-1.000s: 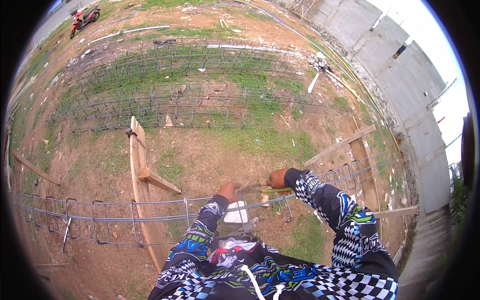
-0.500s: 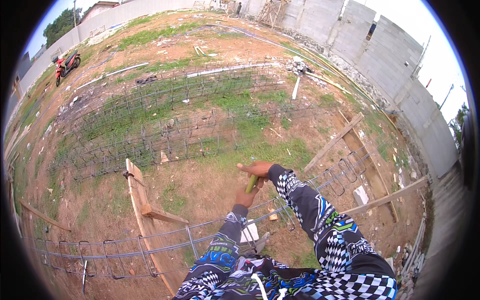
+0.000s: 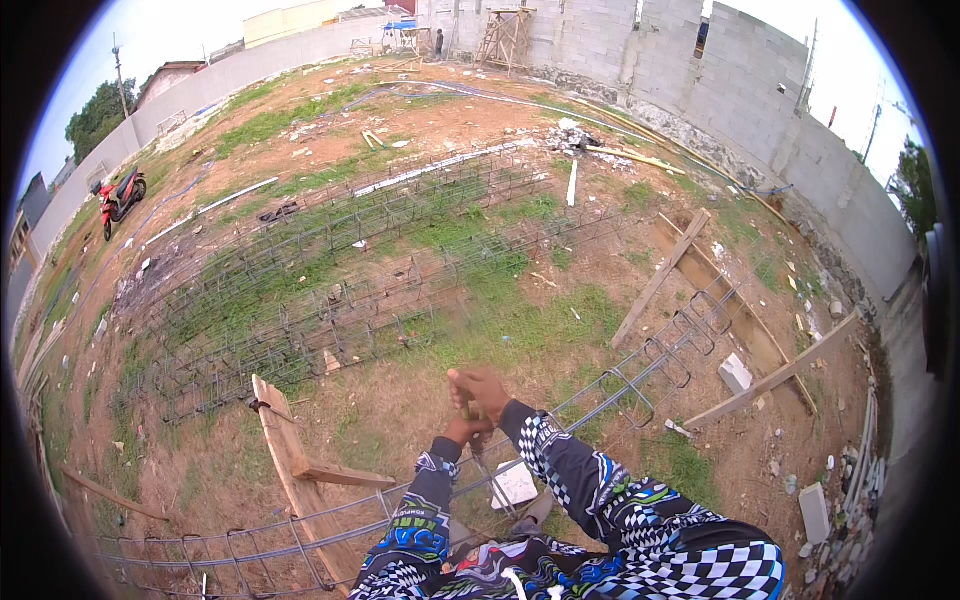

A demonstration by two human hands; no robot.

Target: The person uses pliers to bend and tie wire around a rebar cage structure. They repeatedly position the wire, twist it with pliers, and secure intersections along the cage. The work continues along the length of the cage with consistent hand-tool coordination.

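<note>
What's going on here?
A person in a patterned long-sleeved top has both hands close together by a long steel rebar cage. In the head view, the right hand is just above the left hand; what they may hold is too blurred to tell. The cage runs across in front of the person, with wooden boards at left and right. More rebar cages lie on the grassy ground beyond.

So the right hand [image 3: 484, 393] has come left since a second ago, now bunched up on the left hand's [image 3: 464, 431] far side.
</note>
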